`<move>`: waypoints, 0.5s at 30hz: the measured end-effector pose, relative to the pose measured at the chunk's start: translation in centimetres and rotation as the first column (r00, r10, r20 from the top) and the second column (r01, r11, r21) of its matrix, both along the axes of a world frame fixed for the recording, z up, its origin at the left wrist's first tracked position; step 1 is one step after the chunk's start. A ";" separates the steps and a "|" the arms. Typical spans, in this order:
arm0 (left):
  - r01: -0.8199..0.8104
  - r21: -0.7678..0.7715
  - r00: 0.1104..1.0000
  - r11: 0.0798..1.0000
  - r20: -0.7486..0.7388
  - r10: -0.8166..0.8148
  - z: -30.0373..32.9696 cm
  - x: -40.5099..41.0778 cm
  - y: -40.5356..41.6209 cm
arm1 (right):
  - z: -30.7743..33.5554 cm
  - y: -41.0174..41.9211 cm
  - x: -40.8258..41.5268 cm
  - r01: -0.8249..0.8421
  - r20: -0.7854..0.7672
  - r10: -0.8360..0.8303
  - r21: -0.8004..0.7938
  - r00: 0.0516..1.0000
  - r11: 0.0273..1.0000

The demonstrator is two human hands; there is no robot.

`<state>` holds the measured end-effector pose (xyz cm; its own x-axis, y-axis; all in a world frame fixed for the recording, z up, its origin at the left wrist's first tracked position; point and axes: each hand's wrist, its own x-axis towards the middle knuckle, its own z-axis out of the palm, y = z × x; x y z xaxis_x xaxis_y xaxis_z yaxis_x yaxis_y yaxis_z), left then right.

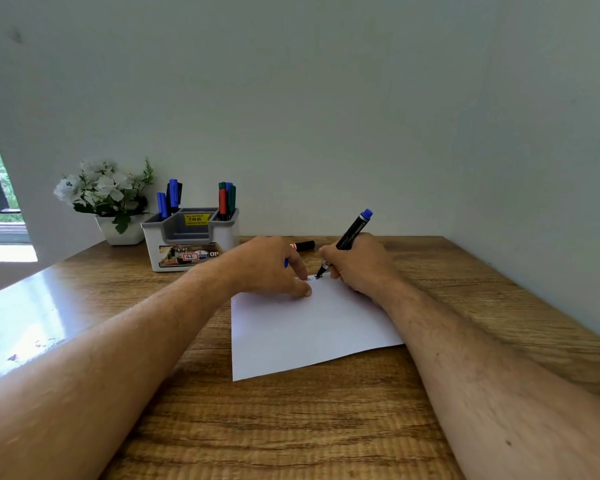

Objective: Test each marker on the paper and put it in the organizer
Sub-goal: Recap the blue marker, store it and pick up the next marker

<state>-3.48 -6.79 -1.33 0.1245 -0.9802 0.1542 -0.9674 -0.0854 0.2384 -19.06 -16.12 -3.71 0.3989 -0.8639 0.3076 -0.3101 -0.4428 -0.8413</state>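
My right hand [355, 263] grips a black marker with a blue end [353, 230], its tip touching the far edge of the white paper [309, 327] where small blue scribbles show. My left hand [271, 265] rests on the paper's far left corner with curled fingers, and a bit of blue, apparently the cap, peeks out of it. Behind the hands a black marker with a red band [303, 245] lies on the wooden table. The grey and white organizer [191, 237] stands at the back left, with several blue, red and green markers upright in its outer compartments.
A white pot of white flowers [108, 199] stands left of the organizer. The wooden table [291, 427] meets a pale wall at the back and right. A glossy ledge runs along the table's left side, with a window beyond.
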 end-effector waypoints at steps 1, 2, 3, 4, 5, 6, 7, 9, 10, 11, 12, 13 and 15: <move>0.001 -0.033 1.000 0.999 -0.024 -0.001 0.0 0.0 0.1 | 0.0 0.0 0.0 -0.003 0.037 0.002 0.006 0.999 1.000; 0.000 -0.085 0.998 0.996 -0.064 -0.006 0.0 0.1 0.2 | 0.1 0.0 0.0 -0.008 0.087 0.006 0.017 0.996 1.000; -0.007 -0.142 0.994 0.990 -0.112 -0.009 0.0 0.1 0.2 | 0.2 0.0 0.0 -0.013 0.135 0.010 0.029 0.991 0.999; -0.021 -0.190 0.987 0.982 -0.161 -0.010 0.1 0.1 0.2 | 0.4 0.1 0.0 -0.018 0.168 0.012 0.037 0.986 0.999; -0.038 -0.222 0.979 0.974 -0.204 -0.008 0.2 0.1 0.2 | 0.4 0.1 0.0 -0.024 0.187 0.016 0.041 0.982 0.999; -0.055 -0.243 0.970 0.968 -0.243 -0.006 0.3 0.1 0.1 | 0.4 0.2 0.1 -0.032 0.200 0.023 0.043 0.979 0.999; -0.073 -0.257 0.958 0.964 -0.286 -0.004 0.3 0.2 0.1 | 0.5 0.3 0.1 -0.044 0.216 0.033 0.046 0.976 0.998; -0.108 -0.285 0.909 0.952 -0.417 -0.021 0.3 0.1 0.0 | 0.7 0.6 0.2 -0.079 0.279 0.057 0.067 0.958 0.995; -0.131 -0.300 0.856 0.945 -0.514 -0.045 0.3 0.0 -0.1 | 0.9 0.8 0.3 -0.102 0.325 0.068 0.088 0.943 0.991; -0.152 -0.314 0.779 0.937 -0.622 -0.082 0.4 -0.1 -0.1 | 1.2 0.9 0.3 -0.121 0.371 0.070 0.117 0.926 0.986; -0.169 -0.325 0.683 0.930 -0.719 -0.127 0.5 -0.3 0.0 | 1.5 1.0 0.3 -0.137 0.412 0.063 0.152 0.909 0.979; -0.181 -0.332 0.583 0.926 -0.794 -0.170 0.6 -0.3 0.0 | 1.8 1.1 0.4 -0.158 0.453 0.056 0.192 0.890 0.969; -0.191 -0.347 0.416 0.918 -0.876 -0.245 0.9 -0.5 0.2 | 2.1 1.2 0.3 -0.234 0.541 0.057 0.266 0.839 0.935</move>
